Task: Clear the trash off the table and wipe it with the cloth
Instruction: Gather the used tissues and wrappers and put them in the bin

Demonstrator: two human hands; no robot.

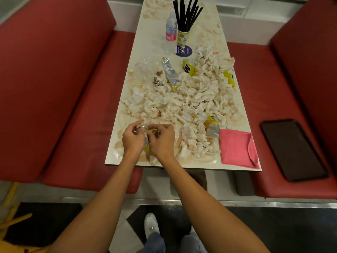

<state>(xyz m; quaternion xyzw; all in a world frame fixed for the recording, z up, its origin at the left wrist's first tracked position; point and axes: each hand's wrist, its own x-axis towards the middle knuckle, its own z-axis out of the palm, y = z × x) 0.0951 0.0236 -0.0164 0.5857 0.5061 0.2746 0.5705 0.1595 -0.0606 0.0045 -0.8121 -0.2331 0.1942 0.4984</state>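
We see the stained table (155, 33) under our grip. Crumpled napkins (191, 99) are heaped just beyond it and to its right. The pink cloth (237, 147) lies flat well right of the grip (nobody touching it). Our left hand (132, 141) and right hand (162, 141) both pinch one crinkled yellow-silver wrapper (146, 137) between them.

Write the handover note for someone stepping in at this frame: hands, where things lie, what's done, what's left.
Hands: left hand and right hand both pinch one yellow-and-silver wrapper above the near end of the table.
Things: crumpled tissues and foil wrappers cover the middle of the table. The pink cloth lies folded at the near right corner, with no hand on it. The bottle and cup of straws stand at the far end.
Done: little, judging by the pile.
Left: clear the trash, then wipe the stained top.
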